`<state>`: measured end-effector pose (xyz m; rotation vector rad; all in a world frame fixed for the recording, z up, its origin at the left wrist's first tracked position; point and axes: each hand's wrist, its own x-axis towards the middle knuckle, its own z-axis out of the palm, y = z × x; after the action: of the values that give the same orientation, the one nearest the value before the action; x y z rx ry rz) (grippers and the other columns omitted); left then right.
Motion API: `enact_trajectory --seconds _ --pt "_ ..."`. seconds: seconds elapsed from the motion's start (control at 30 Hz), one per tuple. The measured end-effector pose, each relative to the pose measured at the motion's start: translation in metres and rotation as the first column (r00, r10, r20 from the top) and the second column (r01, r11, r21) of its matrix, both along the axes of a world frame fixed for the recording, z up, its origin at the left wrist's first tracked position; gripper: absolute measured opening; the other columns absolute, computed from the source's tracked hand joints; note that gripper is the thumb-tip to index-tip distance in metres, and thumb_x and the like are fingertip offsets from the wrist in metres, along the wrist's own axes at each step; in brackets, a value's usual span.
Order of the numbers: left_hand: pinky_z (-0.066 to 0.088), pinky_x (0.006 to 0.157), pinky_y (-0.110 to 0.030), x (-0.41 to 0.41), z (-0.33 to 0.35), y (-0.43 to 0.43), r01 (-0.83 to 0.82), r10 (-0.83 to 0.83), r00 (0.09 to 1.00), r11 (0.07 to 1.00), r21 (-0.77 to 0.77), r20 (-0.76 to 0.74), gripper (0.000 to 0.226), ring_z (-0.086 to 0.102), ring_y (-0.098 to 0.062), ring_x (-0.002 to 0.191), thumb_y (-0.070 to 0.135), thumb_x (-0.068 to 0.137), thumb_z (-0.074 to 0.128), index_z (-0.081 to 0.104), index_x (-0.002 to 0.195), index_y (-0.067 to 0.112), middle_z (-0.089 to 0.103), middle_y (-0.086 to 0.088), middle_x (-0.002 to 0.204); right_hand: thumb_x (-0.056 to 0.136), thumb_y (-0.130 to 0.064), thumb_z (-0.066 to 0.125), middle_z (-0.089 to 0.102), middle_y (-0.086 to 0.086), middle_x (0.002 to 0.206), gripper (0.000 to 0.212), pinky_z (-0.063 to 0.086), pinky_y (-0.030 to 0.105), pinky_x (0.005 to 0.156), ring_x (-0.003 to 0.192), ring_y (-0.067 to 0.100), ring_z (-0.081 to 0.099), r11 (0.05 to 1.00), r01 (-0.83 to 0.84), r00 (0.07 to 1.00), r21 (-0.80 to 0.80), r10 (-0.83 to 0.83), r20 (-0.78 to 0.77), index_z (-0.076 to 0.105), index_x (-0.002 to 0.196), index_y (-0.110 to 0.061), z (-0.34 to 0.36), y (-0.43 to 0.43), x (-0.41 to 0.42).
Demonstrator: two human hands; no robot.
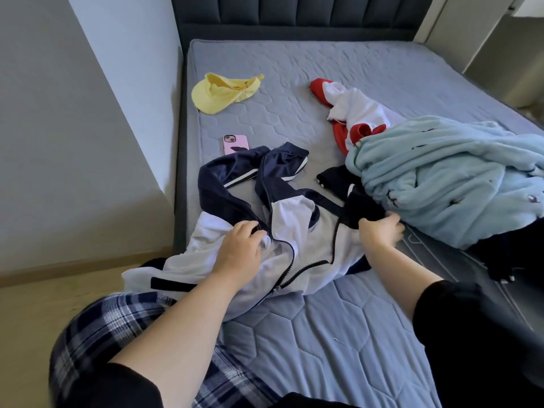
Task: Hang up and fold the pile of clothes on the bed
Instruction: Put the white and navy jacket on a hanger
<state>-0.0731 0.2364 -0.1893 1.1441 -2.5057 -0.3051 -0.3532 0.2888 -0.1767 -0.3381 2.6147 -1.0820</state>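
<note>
At the far left of the bed (323, 325) a yellow cap (223, 92) lies near the headboard side, and a pink phone (235, 145) lies face down nearer the person, its lower end just touching a navy and white zip jacket (294, 228). The jacket is spread open and rumpled across the bed's near left edge. The left hand (243, 248) rests on its white front by the zipper, fingers curled into the cloth. The right hand (379, 231), slightly blurred, grips the jacket's dark navy part beside a heaped light blue fleece (447, 178). A red and white garment (353, 110) lies beyond the fleece, touching it.
</note>
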Motion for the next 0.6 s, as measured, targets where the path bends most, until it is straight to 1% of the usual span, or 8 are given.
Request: enact_trajectory --seconds 0.07,0.1,0.2,0.3,0.43,0.47,0.53,0.6 --pt "0.044 0.096 -0.043 -0.005 -0.005 -0.003 0.027 -0.027 1.0 0.999 -0.022 0.001 0.04 0.053 -0.038 0.116 -0.003 0.08 0.062 0.061 0.12 -0.003 0.058 -0.02 0.123 0.08 -0.027 0.067 0.043 0.014 0.137 0.067 0.041 0.039 0.101 0.123 0.031 0.045 0.992 0.125 0.945 0.036 -0.13 0.299 0.035 0.136 -0.007 -0.009 0.003 0.004" --pt "0.043 0.094 -0.041 -0.009 -0.006 -0.003 0.015 -0.017 1.0 0.998 0.066 0.026 0.047 0.052 -0.036 0.117 0.003 0.086 0.057 0.051 0.132 -0.001 0.056 -0.017 0.126 0.079 -0.033 0.07 0.049 0.01 0.132 0.069 0.044 0.037 0.098 0.119 0.029 0.051 0.993 0.117 0.894 0.009 -0.109 0.434 0.038 0.134 -0.005 -0.012 0.003 0.008" --pt "0.038 0.078 -0.037 -0.019 -0.014 -0.006 -0.148 0.073 0.974 0.921 0.36 0.215 0.064 0.051 -0.032 0.11 0.029 0.098 0.04 0.011 0.152 0.012 0.055 -0.013 0.126 0.076 -0.034 0.079 0.065 0.007 0.116 0.058 0.05 0.04 0.095 0.107 0.027 0.063 0.973 0.015 0.722 -0.229 0.148 0.676 0.057 0.121 -0.004 -0.022 0.001 0.02" --pt "0.041 0.08 -0.034 -0.024 -0.014 -0.013 -0.15 0.085 0.987 0.791 0.594 0.136 0.059 0.056 -0.03 0.111 0.045 0.094 0.045 0.029 0.144 0.02 0.06 -0.006 0.125 0.08 -0.017 0.075 0.071 0.014 0.105 0.036 0.055 0.041 0.083 0.096 0.029 0.068 0.937 -0.128 0.602 -0.324 0.333 0.726 0.064 0.111 -0.001 -0.013 -0.01 0.031" --pt "0.05 0.071 -0.016 -0.021 -0.01 -0.012 0.02 0.236 0.963 0.417 0.909 -0.129 0.028 0.063 -0.008 0.086 0.024 0.094 0.054 0.061 0.119 0.013 0.069 -0.002 0.109 0.085 0.001 0.055 0.072 0.013 0.081 0.014 0.058 0.034 0.062 0.071 0.026 0.071 0.874 -0.259 0.422 -0.41 0.485 0.766 0.066 0.094 0.0 0.014 -0.02 0.043" --pt "0.052 0.075 -0.019 -0.022 -0.007 -0.009 0.08 0.329 0.924 0.333 0.94 -0.195 0.028 0.064 -0.01 0.088 0.023 0.095 0.054 0.062 0.12 0.013 0.069 -0.003 0.106 0.084 0.003 0.053 0.072 0.013 0.079 0.016 0.057 0.033 0.06 0.07 0.025 0.071 0.848 -0.273 0.37 -0.454 0.528 0.764 0.067 0.091 -0.001 0.021 -0.02 0.047" --pt "0.053 0.087 -0.03 -0.024 0.003 -0.006 0.183 0.542 0.781 0.278 0.943 -0.311 0.024 0.065 -0.018 0.098 0.024 0.097 0.051 0.062 0.117 0.018 0.069 -0.005 0.108 0.075 0.005 0.054 0.072 0.015 0.081 0.022 0.057 0.033 0.062 0.072 0.027 0.071 0.787 -0.314 0.286 -0.532 0.612 0.737 0.073 0.085 -0.001 0.036 -0.019 0.057" --pt "0.056 0.075 -0.028 -0.023 0.015 -0.007 0.333 0.713 0.592 0.209 0.919 -0.376 0.02 0.07 -0.017 0.086 0.014 0.098 0.045 0.065 0.102 0.015 0.073 -0.006 0.093 0.067 0.007 0.051 0.071 0.017 0.079 0.026 0.057 0.032 0.061 0.071 0.028 0.07 0.739 -0.363 0.244 -0.568 0.663 0.707 0.074 0.076 0.0 0.049 -0.018 0.066"
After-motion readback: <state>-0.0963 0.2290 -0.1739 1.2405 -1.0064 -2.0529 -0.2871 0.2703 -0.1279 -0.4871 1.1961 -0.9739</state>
